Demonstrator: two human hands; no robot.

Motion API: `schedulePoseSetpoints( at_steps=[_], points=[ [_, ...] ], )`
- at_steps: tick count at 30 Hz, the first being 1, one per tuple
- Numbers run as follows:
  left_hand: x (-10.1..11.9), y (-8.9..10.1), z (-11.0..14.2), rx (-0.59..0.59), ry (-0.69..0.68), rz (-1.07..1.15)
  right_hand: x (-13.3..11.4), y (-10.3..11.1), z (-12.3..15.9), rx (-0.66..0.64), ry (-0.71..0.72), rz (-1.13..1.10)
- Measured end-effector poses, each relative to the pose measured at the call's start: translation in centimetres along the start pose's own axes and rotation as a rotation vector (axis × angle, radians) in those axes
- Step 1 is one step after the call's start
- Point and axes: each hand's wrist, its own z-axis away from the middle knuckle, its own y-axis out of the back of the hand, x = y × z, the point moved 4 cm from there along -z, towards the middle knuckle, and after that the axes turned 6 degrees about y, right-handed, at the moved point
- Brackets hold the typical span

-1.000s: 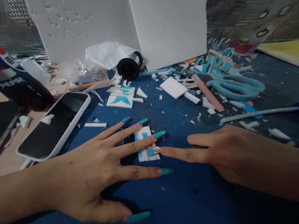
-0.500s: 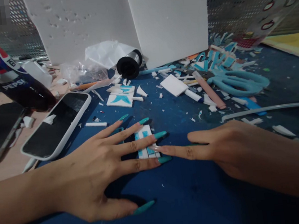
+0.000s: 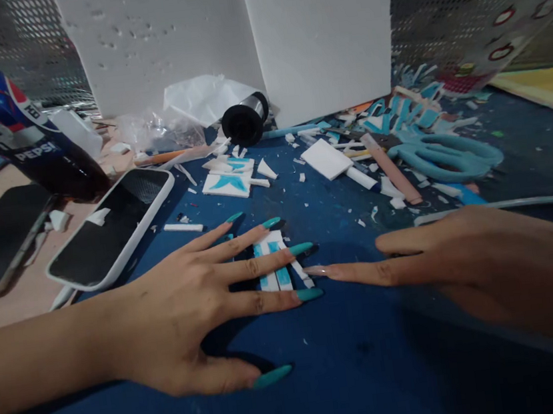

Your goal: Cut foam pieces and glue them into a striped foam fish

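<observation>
My left hand [image 3: 192, 304] lies palm down on the blue table with its fingers spread, over small white foam strips [image 3: 282, 278] with bright blue patches. The fingers partly cover the strips. A narrow white strip [image 3: 298, 266] is split off at an angle on their right. My right hand [image 3: 459, 258] reaches in from the right, index finger stretched out, its nail tip at the lower part of that narrow strip. The thumb also points forward, apart from the index finger. The remaining fingers are tucked under and poorly visible. No object shows in either hand.
A Pepsi bottle [image 3: 29, 143] stands at left beside two phones [image 3: 108, 231]. Behind are a black spool [image 3: 242, 124], blue scissors [image 3: 446, 156] and many foam scraps [image 3: 230, 176]. White foam boards [image 3: 320, 33] stand at the back. A rod [image 3: 498, 206] lies at right.
My right index finger has moved right, off the blue-patched strips. The narrow strip has separated from the others and tilted. My left hand stays spread over them; the view has shifted slightly.
</observation>
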Motion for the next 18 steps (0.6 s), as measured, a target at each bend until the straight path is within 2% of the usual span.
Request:
schedulePoseSetpoints(
  at_steps=[7,18],
  points=[
    [-0.1,-0.1,0.1,0.017,-0.021,-0.012,-1.3,-0.2,-0.9,0.028,0.009,-0.029],
    [-0.1,0.0,0.1,0.007,-0.014,-0.01,-1.2,-0.5,-1.1,0.004,-0.011,-0.028]
  ],
)
